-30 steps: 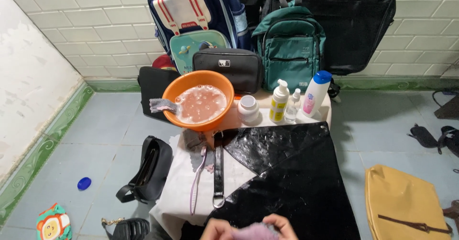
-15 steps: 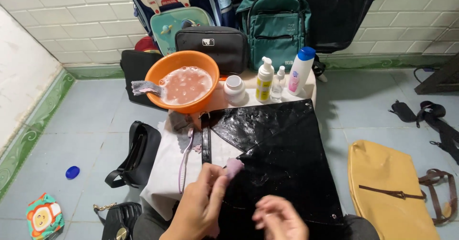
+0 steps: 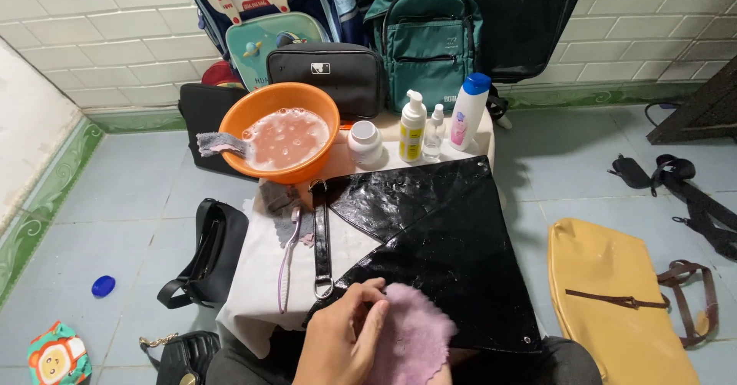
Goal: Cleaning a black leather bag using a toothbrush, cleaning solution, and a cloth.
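A glossy black bag [image 3: 437, 239] lies flat on a small table draped in a white cloth [image 3: 257, 293]. My left hand [image 3: 338, 343] presses a fluffy pink cloth [image 3: 411, 339] against the bag's near edge. My right hand is not visible. The bag's black strap [image 3: 322, 239] with a metal ring runs down the table, with a lilac brush [image 3: 287, 258] beside it. At the back stands an orange basin [image 3: 280, 141] of soapy water with a grey rag [image 3: 219, 145] over its rim.
A white jar [image 3: 365, 142], a pump bottle [image 3: 412, 128], a small bottle [image 3: 434, 133] and a blue-capped bottle [image 3: 468, 112] stand behind the bag. Backpacks [image 3: 426, 39] lean on the tiled wall. A yellow bag [image 3: 614, 293], black handbag [image 3: 207, 251] and straps [image 3: 691, 201] lie on the floor.
The view has tilted down slightly. My left hand has brought the pink cloth down flat onto the bag's near edge. My right hand has dropped out of sight.
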